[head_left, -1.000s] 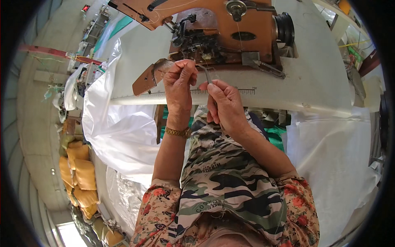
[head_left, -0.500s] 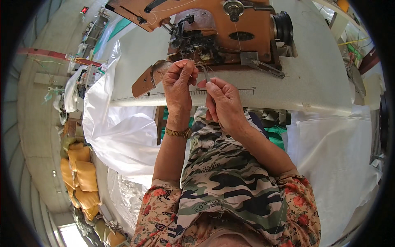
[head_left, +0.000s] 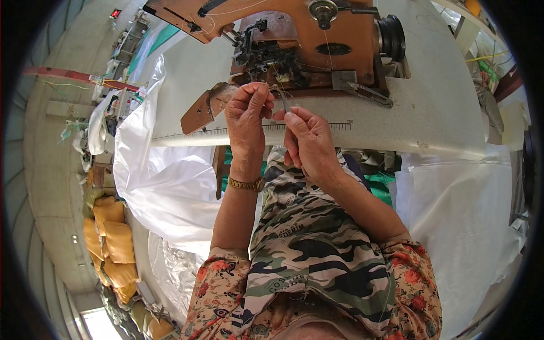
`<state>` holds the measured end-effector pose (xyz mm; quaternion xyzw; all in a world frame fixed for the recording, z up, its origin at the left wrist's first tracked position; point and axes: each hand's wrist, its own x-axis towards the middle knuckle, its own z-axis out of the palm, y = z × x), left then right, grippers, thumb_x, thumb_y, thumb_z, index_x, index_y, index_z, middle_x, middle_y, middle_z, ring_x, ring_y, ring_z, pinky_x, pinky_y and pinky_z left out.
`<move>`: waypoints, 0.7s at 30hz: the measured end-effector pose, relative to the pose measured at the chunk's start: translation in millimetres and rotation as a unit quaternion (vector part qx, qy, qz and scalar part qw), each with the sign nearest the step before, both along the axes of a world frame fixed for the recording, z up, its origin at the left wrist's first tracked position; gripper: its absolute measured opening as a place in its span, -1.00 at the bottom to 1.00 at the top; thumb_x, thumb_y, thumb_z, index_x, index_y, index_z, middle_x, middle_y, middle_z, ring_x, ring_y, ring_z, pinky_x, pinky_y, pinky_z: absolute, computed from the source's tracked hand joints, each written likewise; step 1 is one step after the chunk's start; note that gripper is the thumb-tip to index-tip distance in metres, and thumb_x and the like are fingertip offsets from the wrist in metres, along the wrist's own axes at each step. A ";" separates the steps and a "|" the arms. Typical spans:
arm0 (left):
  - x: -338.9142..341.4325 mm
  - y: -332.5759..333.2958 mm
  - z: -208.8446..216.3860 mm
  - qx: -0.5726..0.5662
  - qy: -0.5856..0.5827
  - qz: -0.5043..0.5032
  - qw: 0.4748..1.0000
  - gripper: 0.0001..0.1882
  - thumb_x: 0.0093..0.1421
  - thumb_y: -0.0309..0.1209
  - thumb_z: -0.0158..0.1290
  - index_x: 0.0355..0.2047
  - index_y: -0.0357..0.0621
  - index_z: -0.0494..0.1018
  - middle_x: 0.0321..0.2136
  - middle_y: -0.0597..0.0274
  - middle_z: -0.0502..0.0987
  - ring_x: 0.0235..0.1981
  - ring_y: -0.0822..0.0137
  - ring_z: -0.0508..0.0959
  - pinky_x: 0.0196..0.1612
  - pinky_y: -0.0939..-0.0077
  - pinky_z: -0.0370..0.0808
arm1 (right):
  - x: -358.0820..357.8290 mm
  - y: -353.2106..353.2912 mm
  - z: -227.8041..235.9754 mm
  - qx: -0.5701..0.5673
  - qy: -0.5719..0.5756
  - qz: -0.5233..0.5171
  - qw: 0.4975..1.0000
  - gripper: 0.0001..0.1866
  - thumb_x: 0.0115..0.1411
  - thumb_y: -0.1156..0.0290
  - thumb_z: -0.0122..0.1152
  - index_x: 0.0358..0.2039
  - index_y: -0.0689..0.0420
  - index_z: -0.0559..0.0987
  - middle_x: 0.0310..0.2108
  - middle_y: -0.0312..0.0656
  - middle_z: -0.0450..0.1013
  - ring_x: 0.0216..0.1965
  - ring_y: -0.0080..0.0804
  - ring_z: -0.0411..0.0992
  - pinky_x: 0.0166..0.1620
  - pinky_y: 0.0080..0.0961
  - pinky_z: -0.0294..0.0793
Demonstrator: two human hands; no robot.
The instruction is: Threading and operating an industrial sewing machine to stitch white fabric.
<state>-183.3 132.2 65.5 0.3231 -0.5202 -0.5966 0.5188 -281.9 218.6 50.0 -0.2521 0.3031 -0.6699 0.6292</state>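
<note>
My right hand (head_left: 309,139) pinches a slim grey metal tool (head_left: 285,102) that looks like tweezers, its tip pointing up toward the sewing machine. Close beside it, my left hand (head_left: 246,113) is closed, thumb against forefinger, with fine pale thread (head_left: 276,89) at the fingertips. Both hands are above the front of the machine table (head_left: 419,127), just before the orange-brown sewing machine (head_left: 297,28). The dark metal mechanism (head_left: 272,62) of the machine lies exposed behind my fingers. A brown hinged cover plate (head_left: 198,113) sticks out to the left of my left hand.
White sheet material (head_left: 164,175) hangs off the table's left side, and more white sheeting (head_left: 459,226) lies at the right. A printed ruler scale (head_left: 317,126) runs along the front edge. Yellow bundles (head_left: 116,238) lie on the floor at far left.
The hands stay almost in place. The grey tool's tip has shifted very slightly beside my left fingertips.
</note>
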 end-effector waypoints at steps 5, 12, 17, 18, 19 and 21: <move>-0.9 1.0 -0.4 0.007 -0.005 0.001 1.000 -0.91 0.14 -0.42 0.08 -0.38 -0.16 0.48 -0.56 0.36 0.50 -0.57 0.60 0.40 -0.53 0.75 0.31 | 0.1 -1.0 -1.0 0.004 -0.006 -0.002 1.000 -0.73 0.29 0.29 -0.16 -0.30 0.20 0.46 -0.83 -0.42 0.16 -0.88 -0.74 0.06 -0.74 -0.75 0.25; -1.5 -1.0 -1.6 0.002 0.001 0.004 1.000 -0.91 0.14 -0.41 0.08 -0.40 -0.16 0.48 -0.56 0.37 0.50 -0.58 0.61 0.39 -0.54 0.76 0.30 | -0.2 -1.8 -0.7 0.009 0.001 0.000 1.000 -0.73 0.29 0.29 -0.17 -0.30 0.20 0.46 -0.83 -0.42 0.16 -0.87 -0.74 0.06 -0.74 -0.75 0.25; -3.1 -0.8 -1.1 0.006 0.003 0.015 1.000 -0.92 0.14 -0.42 0.08 -0.40 -0.15 0.48 -0.58 0.38 0.49 -0.58 0.60 0.39 -0.55 0.76 0.29 | -0.6 -1.5 -0.7 0.018 0.008 -0.002 1.000 -0.73 0.29 0.29 -0.17 -0.29 0.20 0.46 -0.82 -0.42 0.17 -0.87 -0.74 0.06 -0.74 -0.75 0.25; -2.9 -0.7 -1.3 0.006 0.003 0.015 1.000 -0.92 0.14 -0.42 0.08 -0.40 -0.15 0.48 -0.58 0.38 0.49 -0.58 0.60 0.39 -0.55 0.76 0.29 | -0.5 -1.7 -1.0 0.017 0.008 -0.001 1.000 -0.73 0.29 0.30 -0.17 -0.29 0.21 0.45 -0.82 -0.42 0.17 -0.87 -0.74 0.06 -0.74 -0.75 0.26; -2.6 -0.8 -1.7 0.006 0.005 0.015 1.000 -0.92 0.14 -0.42 0.08 -0.40 -0.15 0.48 -0.58 0.38 0.49 -0.58 0.60 0.39 -0.55 0.76 0.29 | -0.3 -1.7 -1.2 0.015 0.008 -0.001 1.000 -0.73 0.29 0.30 -0.17 -0.29 0.21 0.45 -0.82 -0.42 0.17 -0.87 -0.74 0.06 -0.74 -0.75 0.26; -2.2 -1.1 -2.4 0.007 0.008 0.015 1.000 -0.92 0.14 -0.42 0.09 -0.40 -0.15 0.48 -0.58 0.38 0.49 -0.58 0.60 0.39 -0.55 0.77 0.29 | 0.1 -1.2 -1.6 0.017 0.009 0.000 1.000 -0.73 0.29 0.29 -0.17 -0.29 0.21 0.45 -0.82 -0.42 0.16 -0.87 -0.74 0.06 -0.74 -0.75 0.25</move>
